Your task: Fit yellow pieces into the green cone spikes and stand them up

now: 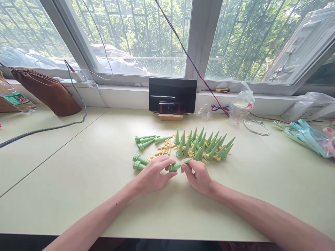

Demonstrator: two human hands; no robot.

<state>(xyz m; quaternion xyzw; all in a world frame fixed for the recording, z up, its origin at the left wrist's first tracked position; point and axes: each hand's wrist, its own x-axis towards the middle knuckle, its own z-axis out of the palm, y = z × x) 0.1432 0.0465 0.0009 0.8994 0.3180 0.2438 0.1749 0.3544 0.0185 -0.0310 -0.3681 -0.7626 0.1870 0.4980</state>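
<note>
My left hand pinches a green plant-watering spike by its wide capped end, with the tip pointing right. Curled fingers of my right hand close at the tapered part of the same spike; whether they also hold a small part is hidden. Behind the hands lies a loose heap of small yellow valve pieces. To its right, several green spikes stand upright on their caps with yellow valves fitted. Other green spikes lie on their sides at the left, and two more rest beside my left hand.
A black tablet with a phone before it leans on a cardboard stand at the sill. A braided cable, brown pouch and bottle are on the left. Bagged cup, coiled white cable and pastel plastic items sit right.
</note>
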